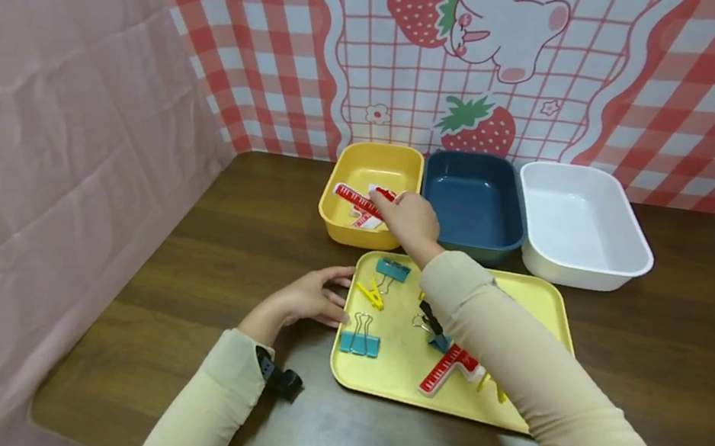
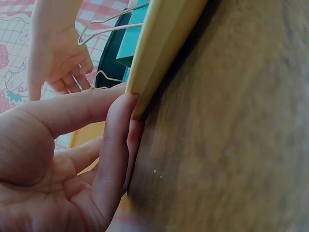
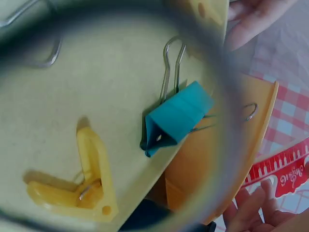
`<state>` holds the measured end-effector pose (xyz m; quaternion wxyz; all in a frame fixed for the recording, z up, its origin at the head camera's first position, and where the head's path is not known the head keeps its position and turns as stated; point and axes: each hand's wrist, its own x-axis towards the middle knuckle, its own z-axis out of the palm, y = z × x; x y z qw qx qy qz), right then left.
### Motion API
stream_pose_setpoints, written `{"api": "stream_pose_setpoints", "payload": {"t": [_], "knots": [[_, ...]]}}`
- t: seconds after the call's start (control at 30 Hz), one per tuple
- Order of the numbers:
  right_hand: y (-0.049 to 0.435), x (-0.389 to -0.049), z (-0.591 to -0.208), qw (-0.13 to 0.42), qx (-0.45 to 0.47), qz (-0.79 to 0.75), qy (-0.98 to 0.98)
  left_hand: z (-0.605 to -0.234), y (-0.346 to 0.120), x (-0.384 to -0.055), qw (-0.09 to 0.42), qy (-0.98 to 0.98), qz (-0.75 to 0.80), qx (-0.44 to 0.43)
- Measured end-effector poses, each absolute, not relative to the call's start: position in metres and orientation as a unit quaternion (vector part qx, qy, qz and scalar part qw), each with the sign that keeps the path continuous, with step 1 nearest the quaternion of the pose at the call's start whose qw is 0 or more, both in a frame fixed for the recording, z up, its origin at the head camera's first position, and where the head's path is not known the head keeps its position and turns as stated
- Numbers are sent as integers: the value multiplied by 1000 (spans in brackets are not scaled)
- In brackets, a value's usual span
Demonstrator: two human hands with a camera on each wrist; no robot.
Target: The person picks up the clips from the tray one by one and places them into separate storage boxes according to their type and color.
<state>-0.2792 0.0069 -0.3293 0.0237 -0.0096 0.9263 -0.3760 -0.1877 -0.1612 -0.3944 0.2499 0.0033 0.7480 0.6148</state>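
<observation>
My right hand (image 1: 411,223) pinches a red music clip (image 1: 359,200) with a piano-key pattern over the yellow bin (image 1: 355,237). Its red face, lettered "Music", shows between the fingertips in the right wrist view. Other red-and-white clips (image 1: 366,220) lie in the bin below. At the left edge of the pale yellow tray (image 1: 389,382), my left hand (image 1: 312,297) has its fingers spread, fingertips touching the rim. Beside it on the tray are a teal binder clip (image 1: 359,344), another teal binder clip (image 1: 394,269) and a yellow clip (image 1: 371,294).
A dark blue bin (image 1: 467,251) and a white bin (image 1: 581,276) stand right of the yellow one. Farther right on the tray lie a red piano-key clip (image 1: 442,370) and a black clip (image 1: 430,315), partly under my right sleeve. A checked cloth (image 1: 272,48) hangs behind the bins.
</observation>
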Motion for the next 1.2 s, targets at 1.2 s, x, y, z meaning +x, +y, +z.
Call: {"api": "stream_pose_setpoints", "payload": {"t": [1.2], "knots": [[128,-192,-340,45,-203,-392,896,-396,-160,-188,251,754,607,-13]]}}
